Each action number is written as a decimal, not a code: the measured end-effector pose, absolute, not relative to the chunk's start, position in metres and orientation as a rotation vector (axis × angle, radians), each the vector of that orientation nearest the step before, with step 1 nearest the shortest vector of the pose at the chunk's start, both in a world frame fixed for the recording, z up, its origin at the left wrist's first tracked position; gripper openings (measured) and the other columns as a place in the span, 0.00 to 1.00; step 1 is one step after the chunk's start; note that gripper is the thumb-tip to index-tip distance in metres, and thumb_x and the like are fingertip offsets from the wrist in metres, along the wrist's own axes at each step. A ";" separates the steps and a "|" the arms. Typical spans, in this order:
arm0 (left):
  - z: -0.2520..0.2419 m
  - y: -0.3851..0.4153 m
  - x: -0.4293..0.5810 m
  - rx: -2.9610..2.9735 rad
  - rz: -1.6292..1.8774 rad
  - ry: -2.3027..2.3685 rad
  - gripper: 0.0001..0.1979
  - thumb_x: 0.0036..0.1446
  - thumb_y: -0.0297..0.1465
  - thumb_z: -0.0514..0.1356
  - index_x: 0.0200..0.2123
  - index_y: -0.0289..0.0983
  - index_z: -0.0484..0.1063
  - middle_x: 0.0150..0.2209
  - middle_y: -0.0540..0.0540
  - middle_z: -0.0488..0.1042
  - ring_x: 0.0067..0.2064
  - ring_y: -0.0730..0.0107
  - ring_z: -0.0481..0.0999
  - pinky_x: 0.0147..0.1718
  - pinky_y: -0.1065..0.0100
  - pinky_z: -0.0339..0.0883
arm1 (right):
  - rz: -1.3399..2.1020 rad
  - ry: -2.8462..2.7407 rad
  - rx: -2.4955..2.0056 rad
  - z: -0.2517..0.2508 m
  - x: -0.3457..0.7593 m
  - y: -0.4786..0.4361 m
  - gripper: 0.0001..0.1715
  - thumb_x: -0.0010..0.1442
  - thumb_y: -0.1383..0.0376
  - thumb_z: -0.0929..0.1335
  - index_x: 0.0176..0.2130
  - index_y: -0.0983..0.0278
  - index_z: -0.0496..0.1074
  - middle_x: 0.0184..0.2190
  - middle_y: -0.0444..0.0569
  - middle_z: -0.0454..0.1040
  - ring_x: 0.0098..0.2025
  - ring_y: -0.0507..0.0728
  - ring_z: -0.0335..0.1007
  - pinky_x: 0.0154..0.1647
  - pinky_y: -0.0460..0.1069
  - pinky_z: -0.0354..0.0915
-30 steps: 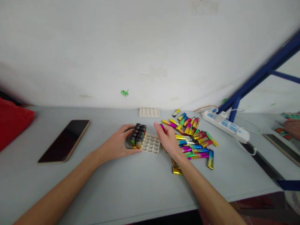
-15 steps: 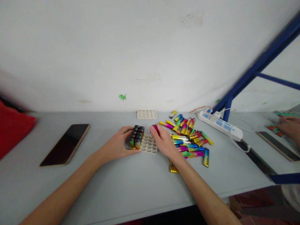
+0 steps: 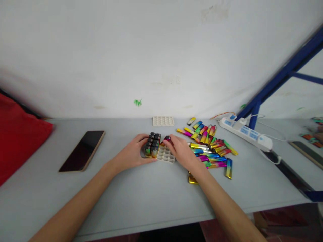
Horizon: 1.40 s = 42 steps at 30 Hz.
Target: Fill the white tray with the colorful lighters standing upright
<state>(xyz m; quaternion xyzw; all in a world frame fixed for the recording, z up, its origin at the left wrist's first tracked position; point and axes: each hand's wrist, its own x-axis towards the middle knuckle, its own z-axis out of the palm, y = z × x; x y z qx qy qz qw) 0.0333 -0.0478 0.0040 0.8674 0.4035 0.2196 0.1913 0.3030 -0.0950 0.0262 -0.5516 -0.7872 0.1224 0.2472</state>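
A white tray (image 3: 166,157) with round cells lies on the grey table (image 3: 141,195). Several lighters (image 3: 153,144) stand upright in its left columns, black caps up. My left hand (image 3: 132,153) wraps round the tray's left side, fingers closed against the standing lighters. My right hand (image 3: 182,152) pinches a pink lighter (image 3: 167,139) and holds it upright over the tray's far cells, beside the filled columns. A pile of loose rainbow-coloured lighters (image 3: 210,148) lies just right of my right hand.
A second white tray (image 3: 163,121) sits by the wall. A dark phone (image 3: 82,151) lies at the left, with red fabric (image 3: 17,137) beyond it. A white power strip (image 3: 246,133) and blue frame (image 3: 277,80) stand at the right. A gold lighter (image 3: 193,180) lies near my right wrist.
My right hand has carried the pink lighter leftward from the pile to the tray and lowered it upright next to the standing lighters. My left hand has stayed on the tray.
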 end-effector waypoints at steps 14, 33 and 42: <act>0.006 -0.049 0.034 2.461 0.646 1.108 0.35 0.56 0.51 0.80 0.62 0.41 0.83 0.68 0.33 0.83 0.71 0.33 0.83 0.77 0.40 0.77 | 0.131 -2.371 -1.502 0.018 0.307 -0.088 0.09 0.85 0.61 0.72 0.55 0.62 0.82 0.54 0.59 0.83 0.57 0.67 0.80 0.59 0.57 0.73; 0.003 -0.044 0.033 2.458 0.664 1.118 0.34 0.52 0.51 0.80 0.59 0.44 0.86 0.67 0.34 0.85 0.69 0.30 0.85 0.75 0.38 0.79 | 0.093 -2.007 -2.056 0.020 0.358 -0.072 0.25 0.75 0.75 0.68 0.65 0.64 0.82 0.61 0.65 0.84 0.64 0.70 0.80 0.64 0.58 0.71; 0.007 -0.045 0.032 2.457 0.591 1.164 0.34 0.54 0.52 0.80 0.61 0.45 0.84 0.68 0.34 0.84 0.71 0.34 0.84 0.77 0.41 0.77 | 0.082 -1.950 -2.151 0.024 0.345 -0.079 0.22 0.77 0.72 0.67 0.63 0.64 0.84 0.60 0.67 0.86 0.61 0.72 0.84 0.61 0.60 0.72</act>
